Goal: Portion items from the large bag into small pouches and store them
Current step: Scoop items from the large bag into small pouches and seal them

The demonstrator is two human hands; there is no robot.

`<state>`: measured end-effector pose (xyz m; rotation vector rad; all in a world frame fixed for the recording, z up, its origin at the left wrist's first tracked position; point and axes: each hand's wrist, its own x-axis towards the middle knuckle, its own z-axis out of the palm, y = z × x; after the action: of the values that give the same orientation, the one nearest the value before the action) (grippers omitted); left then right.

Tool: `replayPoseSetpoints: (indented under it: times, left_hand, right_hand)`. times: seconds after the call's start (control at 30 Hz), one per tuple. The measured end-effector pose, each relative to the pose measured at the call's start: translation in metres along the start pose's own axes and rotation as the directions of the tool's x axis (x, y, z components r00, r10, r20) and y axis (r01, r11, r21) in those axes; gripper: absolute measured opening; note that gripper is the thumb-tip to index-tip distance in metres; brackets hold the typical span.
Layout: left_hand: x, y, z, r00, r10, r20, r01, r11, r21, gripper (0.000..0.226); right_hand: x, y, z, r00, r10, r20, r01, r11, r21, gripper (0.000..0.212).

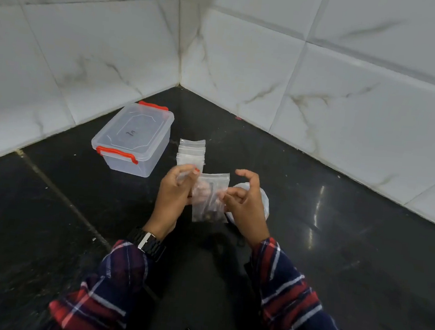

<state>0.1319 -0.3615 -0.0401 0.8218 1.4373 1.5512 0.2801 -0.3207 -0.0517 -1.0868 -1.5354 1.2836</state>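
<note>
Between both hands' fingertips, holding a small clear plastic zip pouch (210, 196) with dark bits at its bottom: left hand (173, 198) gripping its edge, right hand (244, 204) pinching the other, remaining fingers curled free

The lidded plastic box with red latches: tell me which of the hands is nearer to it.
Left. The left hand is just right of the box, gripping the small pouch; the right hand pinches the pouch's far side.

Dark glossy floor (335, 256) w/ pale grout line. White marbled wall tiles (351, 84) meet in corner. Black wristwatch (148, 240), plaid sleeves (292, 291).
</note>
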Motion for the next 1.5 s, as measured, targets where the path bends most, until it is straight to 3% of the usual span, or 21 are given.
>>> replayPoseSetpoints:
  times: [0.1,0.2,0.37,0.47,0.63,0.87,0.97,1.13,1.33,1.5]
  left_hand:
    - [0.006,-0.003,-0.011,0.999,-0.014,0.04,0.011,0.998,0.065,0.031]
    - [0.006,-0.006,-0.018,0.991,0.005,0.134,-0.028,0.985,0.168,0.016]
    - [0.017,-0.009,-0.032,0.991,-0.016,0.136,-0.009,0.984,0.18,0.034]
    - [0.032,-0.016,-0.042,0.99,-0.013,0.139,-0.03,0.955,0.295,0.042]
    - [0.053,-0.033,-0.052,0.99,0.069,0.124,-0.122,0.863,0.491,0.048]
    - [0.072,-0.058,-0.054,0.979,0.05,0.196,-0.181,0.65,0.738,0.047]
    - [0.072,-0.062,-0.053,0.987,0.021,0.157,-0.133,0.651,0.748,0.045]
    - [0.055,-0.054,-0.037,0.988,0.15,0.044,-0.138,0.71,0.691,0.035]
    - [0.033,-0.039,-0.002,0.979,0.176,0.104,-0.204,0.805,0.557,0.031]
    - [0.022,-0.043,0.024,0.967,0.167,0.191,-0.245,0.813,0.528,0.031]
  right_hand:
    - [0.012,0.003,0.01,0.996,-0.082,-0.035,0.08,0.995,-0.061,0.029]
    - [0.026,0.007,0.017,0.989,-0.146,-0.006,0.145,0.984,-0.102,0.036]
    - [0.044,0.009,0.022,0.975,-0.031,0.219,0.07,0.983,-0.171,0.044]
    - [0.053,0.013,0.027,0.952,0.046,0.302,0.027,0.972,-0.232,0.056]
    - [0.068,0.022,0.044,0.989,0.015,0.148,0.043,0.922,-0.386,0.043]
    - [0.073,0.042,0.063,0.987,0.113,0.113,-0.038,0.853,-0.52,0.034]
    - [0.07,0.044,0.064,0.989,0.098,0.108,-0.027,0.849,-0.527,0.037]
    - [0.066,0.036,0.061,0.995,0.072,0.071,-0.026,0.858,-0.513,0.042]
    - [0.042,0.004,0.025,1.0,-0.006,0.028,0.017,0.899,-0.438,0.03]
    - [0.02,-0.002,-0.022,0.991,-0.016,-0.13,-0.054,0.852,-0.521,0.012]
